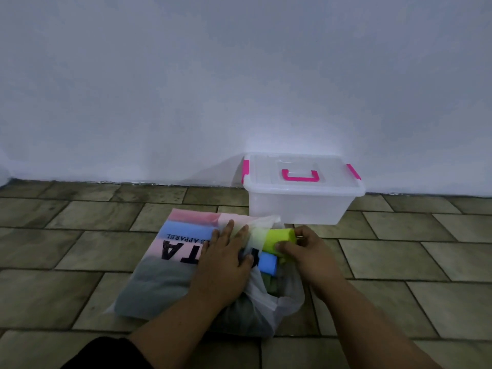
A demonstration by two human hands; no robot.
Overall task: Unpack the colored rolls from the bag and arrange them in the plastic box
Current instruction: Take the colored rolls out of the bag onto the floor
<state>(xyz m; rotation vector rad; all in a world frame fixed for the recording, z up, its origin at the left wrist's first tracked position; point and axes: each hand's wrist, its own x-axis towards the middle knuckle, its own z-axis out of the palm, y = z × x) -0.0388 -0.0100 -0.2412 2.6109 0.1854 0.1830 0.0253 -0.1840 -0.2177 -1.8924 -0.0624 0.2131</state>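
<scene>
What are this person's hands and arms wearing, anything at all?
Nothing shows on the left hand or right hand: no gloves, no watch, forearms bare. Some black cloth shows by the left elbow; sleeve or trouser leg, I cannot tell.

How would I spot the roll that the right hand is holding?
Find the clear plastic box with pink clips against the wall; the bag lies just before it on the tiled floor. At the bag's mouth, the right hand grips the lime-green roll. It alone is bright lime; the blue roll sits beside it.
</scene>
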